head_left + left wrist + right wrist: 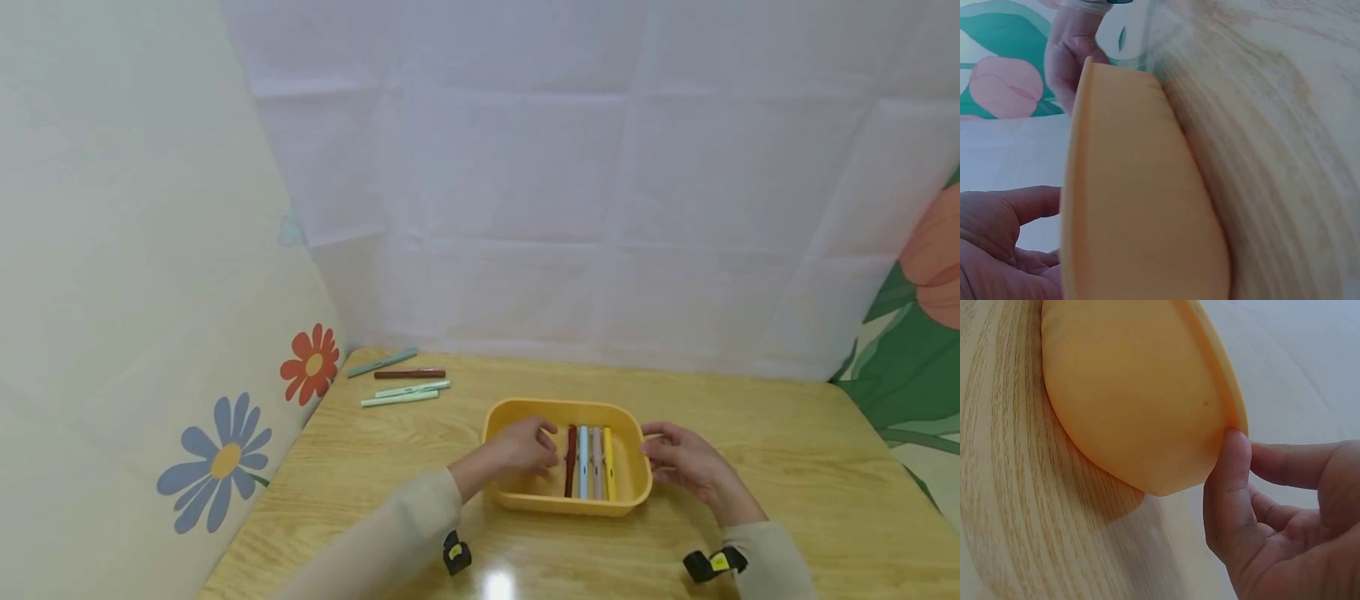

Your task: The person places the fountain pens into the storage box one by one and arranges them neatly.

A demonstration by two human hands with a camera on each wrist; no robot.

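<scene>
A yellow tray [566, 505] stands on the wooden table. On its right side a dark red pen [572, 461], a light blue pen [583, 462], a greyish lilac pen [597, 463] and a yellow pen [610, 464] lie side by side. My left hand [522, 446] reaches over the tray's left part, fingers loosely bent just left of the dark red pen, with nothing visible in them. In the left wrist view the tray wall [1135, 187] hides its fingertips. My right hand [1291, 512] pinches the tray's right rim between thumb and finger.
At the table's back left lie a teal pen [382, 362], another dark red pen [409, 374] and two mint pens, one [412, 389] behind the other [400, 399]. A white cloth [510, 208] hangs along the back edge; flowered panels [225, 460] flank both sides.
</scene>
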